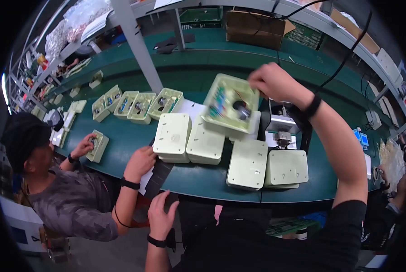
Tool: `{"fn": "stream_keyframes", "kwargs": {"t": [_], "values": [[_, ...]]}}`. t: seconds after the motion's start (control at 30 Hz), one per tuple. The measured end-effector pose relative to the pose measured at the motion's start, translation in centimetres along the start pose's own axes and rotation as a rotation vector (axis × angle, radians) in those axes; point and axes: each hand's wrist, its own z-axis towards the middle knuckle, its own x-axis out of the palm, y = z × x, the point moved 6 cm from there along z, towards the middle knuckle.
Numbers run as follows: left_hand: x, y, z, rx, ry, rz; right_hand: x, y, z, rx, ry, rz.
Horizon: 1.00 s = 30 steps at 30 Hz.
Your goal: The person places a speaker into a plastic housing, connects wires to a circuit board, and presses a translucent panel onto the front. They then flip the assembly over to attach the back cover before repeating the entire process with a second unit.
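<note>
My right hand (275, 84) grips the upper right edge of a pale green plastic housing (213, 119), tilted and blurred, above the bench. Its open side shows a circuit board, wires and a round dark part. Below it, several closed housings lie with their flat backs up: one stack (172, 136) at the left, another (207, 144) beside it, and two more housings (247, 164) (287, 167) nearer the right. My left hand (162, 215) is in front of the bench edge, holding nothing, with thumb and fingers apart.
A small metal fixture (282, 138) stands behind the right stacks. Several open housings (141, 106) with parts inside line the bench at left. A co-worker (71, 195) sits there, one hand (141, 161) by the left stack. A metal post (137, 45) rises behind; a black cable (348, 56) hangs right.
</note>
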Motion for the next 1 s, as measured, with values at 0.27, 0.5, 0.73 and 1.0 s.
{"fn": "stream_keyframes", "kwargs": {"t": [0.27, 0.5, 0.73, 1.0], "values": [[-0.1, 3.5, 0.4, -0.055, -0.181, 0.092, 5.4, 0.4, -11.7, 0.189, 0.186, 0.044], [2.6, 11.8, -5.3, -0.743, -0.544, -0.588, 2.0, 7.0, -14.1, 0.27, -0.282, -0.042], [4.7, 12.2, -3.3, -0.853, -0.367, -1.407, 15.7, 21.2, -15.5, -0.105, 0.342, 0.739], [3.8, 13.6, -2.9, -0.629, -0.3, -1.371, 33.9, 24.4, -2.9, -0.238, -0.143, 0.671]]}}
